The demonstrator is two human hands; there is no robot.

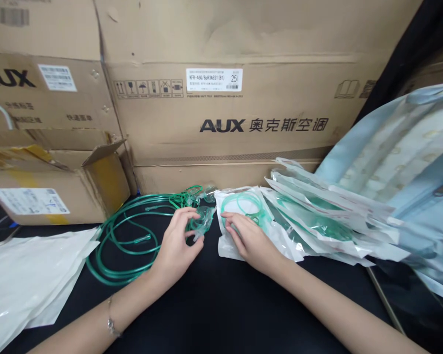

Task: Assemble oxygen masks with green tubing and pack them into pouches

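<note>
My left hand (179,241) curls its thumb and fingers around a clear green oxygen mask (205,220) at the middle of the dark table. Long green tubing (112,263) lies in loose coils left of it, with a green elastic strap (184,197) behind. My right hand (249,238) rests over a flat clear-and-white package (231,248), its bent fingertips pinched at the left part. Green tubing (249,199) shows through the film of that package. Part of the package is hidden under my right hand.
More sealed packages (328,221) are heaped at the right, against a light blue bag (424,182). White flat packages (33,275) lie at the left. Behind stand a small open carton (55,182) and a large cardboard box (225,147). A dark flat device (409,295) lies at the right front.
</note>
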